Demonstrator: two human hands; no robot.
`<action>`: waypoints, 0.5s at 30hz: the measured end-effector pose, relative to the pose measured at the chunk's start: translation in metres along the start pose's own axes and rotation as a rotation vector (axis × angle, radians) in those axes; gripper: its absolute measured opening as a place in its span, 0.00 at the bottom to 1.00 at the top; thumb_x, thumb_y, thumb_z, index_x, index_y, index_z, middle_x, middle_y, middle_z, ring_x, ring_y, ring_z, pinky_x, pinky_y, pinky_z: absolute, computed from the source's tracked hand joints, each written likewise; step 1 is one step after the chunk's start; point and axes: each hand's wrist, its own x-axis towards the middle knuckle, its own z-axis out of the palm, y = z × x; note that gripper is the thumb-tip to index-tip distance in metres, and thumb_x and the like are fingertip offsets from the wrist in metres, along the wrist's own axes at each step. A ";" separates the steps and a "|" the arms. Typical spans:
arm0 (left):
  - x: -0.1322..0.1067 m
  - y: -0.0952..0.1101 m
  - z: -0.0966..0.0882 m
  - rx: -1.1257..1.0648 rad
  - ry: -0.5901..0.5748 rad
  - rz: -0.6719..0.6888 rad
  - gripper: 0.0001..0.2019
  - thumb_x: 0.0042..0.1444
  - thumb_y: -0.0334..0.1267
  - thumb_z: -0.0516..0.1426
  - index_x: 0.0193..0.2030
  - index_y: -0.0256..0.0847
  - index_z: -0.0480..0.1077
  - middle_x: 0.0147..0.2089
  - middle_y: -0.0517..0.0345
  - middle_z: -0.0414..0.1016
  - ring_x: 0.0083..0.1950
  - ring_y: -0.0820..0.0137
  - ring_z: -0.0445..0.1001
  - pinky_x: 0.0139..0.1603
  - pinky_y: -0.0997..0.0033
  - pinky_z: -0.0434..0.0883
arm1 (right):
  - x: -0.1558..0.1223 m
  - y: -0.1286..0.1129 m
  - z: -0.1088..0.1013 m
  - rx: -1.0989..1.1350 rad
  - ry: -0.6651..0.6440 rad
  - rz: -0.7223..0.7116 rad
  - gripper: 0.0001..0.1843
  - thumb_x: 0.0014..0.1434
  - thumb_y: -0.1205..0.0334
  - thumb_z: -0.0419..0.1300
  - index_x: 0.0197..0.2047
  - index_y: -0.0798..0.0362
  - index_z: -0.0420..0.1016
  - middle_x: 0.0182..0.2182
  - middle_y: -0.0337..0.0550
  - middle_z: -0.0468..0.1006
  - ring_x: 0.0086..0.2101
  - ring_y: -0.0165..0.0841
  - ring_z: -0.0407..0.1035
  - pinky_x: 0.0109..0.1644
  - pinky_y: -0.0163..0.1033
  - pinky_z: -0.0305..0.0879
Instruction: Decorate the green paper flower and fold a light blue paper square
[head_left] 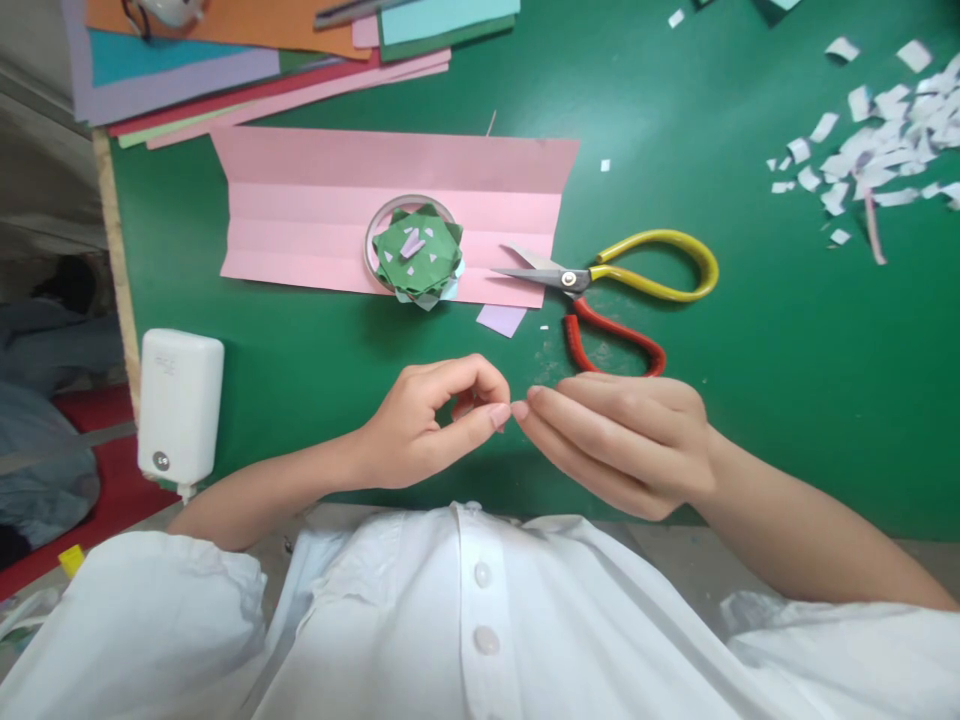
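Observation:
My left hand and my right hand meet fingertip to fingertip over the near part of the table. Thumb and forefinger of each are pinched; whatever lies between them is too small or hidden to name. Beyond them, a green folded paper piece with small lilac bits on top rests on a roll of tape. Both sit on a creased pink paper sheet. Scissors with one yellow and one red handle lie partly open, their blades over the sheet. A lilac paper scrap pokes out below it.
Stacked coloured papers fill the far left corner. White paper scraps are scattered at the far right. A white power bank with a cable stands at the left edge of the green table.

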 end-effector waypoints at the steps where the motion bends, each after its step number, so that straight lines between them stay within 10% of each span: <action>1: 0.000 0.000 0.000 -0.012 0.002 -0.010 0.08 0.65 0.38 0.54 0.34 0.40 0.67 0.31 0.58 0.71 0.32 0.73 0.69 0.32 0.74 0.67 | -0.001 -0.002 0.001 -0.003 0.009 0.026 0.09 0.56 0.75 0.63 0.31 0.51 0.76 0.28 0.39 0.79 0.29 0.29 0.72 0.31 0.33 0.73; 8: -0.001 -0.003 0.000 -0.037 0.067 0.012 0.07 0.64 0.38 0.56 0.35 0.40 0.69 0.31 0.59 0.70 0.32 0.74 0.67 0.32 0.73 0.66 | 0.000 -0.013 0.010 0.313 -0.020 0.517 0.07 0.59 0.72 0.61 0.39 0.51 0.73 0.31 0.42 0.78 0.30 0.30 0.73 0.33 0.37 0.74; 15: 0.001 0.000 0.000 -0.151 0.079 -0.048 0.08 0.63 0.39 0.58 0.34 0.40 0.71 0.31 0.58 0.73 0.32 0.75 0.70 0.33 0.75 0.69 | 0.003 -0.012 0.010 0.567 0.040 0.604 0.10 0.58 0.76 0.61 0.39 0.51 0.73 0.32 0.42 0.78 0.32 0.29 0.75 0.34 0.36 0.75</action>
